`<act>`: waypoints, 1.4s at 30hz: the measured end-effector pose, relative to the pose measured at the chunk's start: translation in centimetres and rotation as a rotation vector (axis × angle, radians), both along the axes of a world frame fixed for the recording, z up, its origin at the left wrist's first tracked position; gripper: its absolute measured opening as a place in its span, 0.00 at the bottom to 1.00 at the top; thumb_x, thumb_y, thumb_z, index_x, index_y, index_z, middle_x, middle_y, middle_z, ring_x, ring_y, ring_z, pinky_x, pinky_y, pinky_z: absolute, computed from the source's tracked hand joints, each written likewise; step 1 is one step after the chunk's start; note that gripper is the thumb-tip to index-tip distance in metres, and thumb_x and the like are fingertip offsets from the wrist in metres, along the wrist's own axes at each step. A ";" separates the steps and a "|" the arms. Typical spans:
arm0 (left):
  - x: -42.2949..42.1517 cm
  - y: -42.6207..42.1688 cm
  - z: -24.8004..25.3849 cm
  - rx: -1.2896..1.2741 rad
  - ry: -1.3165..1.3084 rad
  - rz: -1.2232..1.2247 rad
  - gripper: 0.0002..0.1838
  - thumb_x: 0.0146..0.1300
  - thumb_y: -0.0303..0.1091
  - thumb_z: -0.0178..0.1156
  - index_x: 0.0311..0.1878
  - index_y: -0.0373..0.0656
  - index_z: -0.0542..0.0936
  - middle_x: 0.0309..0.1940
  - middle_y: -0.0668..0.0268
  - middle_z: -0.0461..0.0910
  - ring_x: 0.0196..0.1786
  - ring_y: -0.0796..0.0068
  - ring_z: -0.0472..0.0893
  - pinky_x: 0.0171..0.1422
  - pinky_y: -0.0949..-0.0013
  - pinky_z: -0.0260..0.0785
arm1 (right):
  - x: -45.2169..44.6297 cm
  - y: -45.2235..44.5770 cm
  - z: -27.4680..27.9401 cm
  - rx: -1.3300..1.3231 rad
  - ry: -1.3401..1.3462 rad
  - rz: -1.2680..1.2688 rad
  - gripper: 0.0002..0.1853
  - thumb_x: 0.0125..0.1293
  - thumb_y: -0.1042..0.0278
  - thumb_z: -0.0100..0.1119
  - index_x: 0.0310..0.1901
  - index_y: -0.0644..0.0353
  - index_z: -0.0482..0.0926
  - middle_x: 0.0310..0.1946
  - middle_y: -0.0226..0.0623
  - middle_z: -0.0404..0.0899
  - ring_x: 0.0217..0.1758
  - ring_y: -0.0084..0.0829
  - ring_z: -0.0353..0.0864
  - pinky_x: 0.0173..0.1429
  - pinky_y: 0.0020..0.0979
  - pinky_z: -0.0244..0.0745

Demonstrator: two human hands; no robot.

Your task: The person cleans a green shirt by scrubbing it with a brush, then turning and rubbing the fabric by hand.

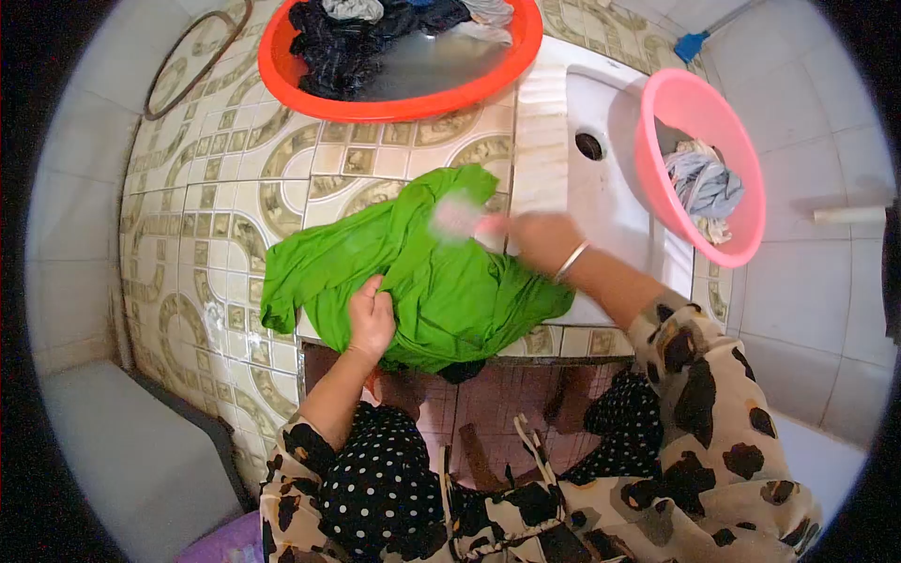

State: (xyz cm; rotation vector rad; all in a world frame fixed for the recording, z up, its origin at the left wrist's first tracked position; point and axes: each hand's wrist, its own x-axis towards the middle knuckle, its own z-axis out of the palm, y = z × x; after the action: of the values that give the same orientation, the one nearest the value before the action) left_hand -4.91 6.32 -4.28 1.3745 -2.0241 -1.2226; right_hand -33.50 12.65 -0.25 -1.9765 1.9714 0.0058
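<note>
On crumpled bright-green cloth [441, 291], the left hand [373, 321] pinches folds at seven o'clock; the right hand [544, 240] clenches a blurred pink brush [457, 220] at one.

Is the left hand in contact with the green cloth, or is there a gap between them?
Touching. The head view shows the left hand gripping the green cloth, with no gap at the thumb.
</note>
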 end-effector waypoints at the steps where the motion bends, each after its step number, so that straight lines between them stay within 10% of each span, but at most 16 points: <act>1: -0.1 -0.1 0.2 0.036 0.039 0.002 0.13 0.49 0.23 0.43 0.35 0.29 0.73 0.15 0.63 0.67 0.19 0.77 0.64 0.24 0.71 0.59 | -2.3 -1.2 2.4 0.120 0.091 -0.170 0.14 0.62 0.64 0.40 0.48 0.45 0.70 0.25 0.46 0.77 0.27 0.43 0.78 0.31 0.41 0.72; 3: -0.4 -0.2 1.4 0.062 0.081 -0.005 0.12 0.49 0.23 0.43 0.35 0.29 0.73 0.15 0.63 0.67 0.19 0.78 0.64 0.24 0.71 0.59 | -9.0 -1.4 1.2 -0.044 0.190 -0.402 0.13 0.62 0.63 0.39 0.47 0.44 0.70 0.22 0.46 0.77 0.22 0.45 0.77 0.26 0.44 0.70; 12: -0.3 0.4 1.4 0.050 0.077 -0.014 0.13 0.48 0.23 0.42 0.35 0.30 0.73 0.16 0.57 0.68 0.18 0.71 0.66 0.25 0.68 0.60 | 2.6 -1.7 1.9 0.113 -0.087 0.048 0.16 0.63 0.58 0.37 0.52 0.38 0.67 0.29 0.47 0.76 0.28 0.44 0.78 0.30 0.42 0.71; 17: -0.6 -0.1 1.1 -0.047 0.087 -0.048 0.13 0.48 0.23 0.42 0.35 0.31 0.73 0.15 0.55 0.67 0.18 0.68 0.67 0.25 0.67 0.61 | -7.2 -4.9 1.6 -0.047 0.117 -0.324 0.19 0.65 0.56 0.35 0.41 0.56 0.76 0.24 0.47 0.77 0.26 0.43 0.78 0.31 0.42 0.73; 24: 0.2 0.4 0.7 0.116 0.014 -0.023 0.13 0.48 0.23 0.42 0.35 0.31 0.73 0.16 0.55 0.69 0.20 0.68 0.69 0.28 0.66 0.63 | 3.2 -0.4 1.1 0.062 -0.045 0.090 0.20 0.60 0.68 0.41 0.54 0.37 0.66 0.25 0.45 0.76 0.27 0.42 0.78 0.29 0.40 0.73; 28: -0.6 0.1 2.0 -0.010 0.154 -0.019 0.13 0.47 0.22 0.41 0.34 0.31 0.73 0.17 0.55 0.69 0.20 0.69 0.69 0.28 0.68 0.62 | -8.3 -1.8 -0.5 -0.036 0.085 -0.501 0.13 0.61 0.66 0.41 0.47 0.47 0.70 0.25 0.47 0.77 0.29 0.44 0.78 0.32 0.43 0.71; 35: -0.1 0.0 1.1 -0.015 0.099 -0.040 0.12 0.47 0.22 0.42 0.34 0.31 0.73 0.16 0.54 0.69 0.20 0.67 0.68 0.27 0.67 0.62 | 5.8 0.4 4.5 0.223 -0.029 0.036 0.22 0.56 0.70 0.44 0.54 0.43 0.66 0.30 0.45 0.76 0.31 0.44 0.77 0.32 0.42 0.71; 42: -0.5 -0.2 0.8 0.001 0.123 -0.056 0.12 0.47 0.23 0.43 0.35 0.31 0.73 0.19 0.50 0.71 0.22 0.57 0.71 0.29 0.65 0.63 | -6.2 -1.4 3.3 0.032 0.168 -0.393 0.14 0.62 0.65 0.41 0.49 0.47 0.69 0.24 0.46 0.76 0.25 0.46 0.77 0.30 0.44 0.70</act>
State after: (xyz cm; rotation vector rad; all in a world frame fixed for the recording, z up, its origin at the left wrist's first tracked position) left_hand -5.41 6.09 -3.45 1.2202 -1.9890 -1.2991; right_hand -39.66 11.27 3.06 -1.5826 2.4203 0.1080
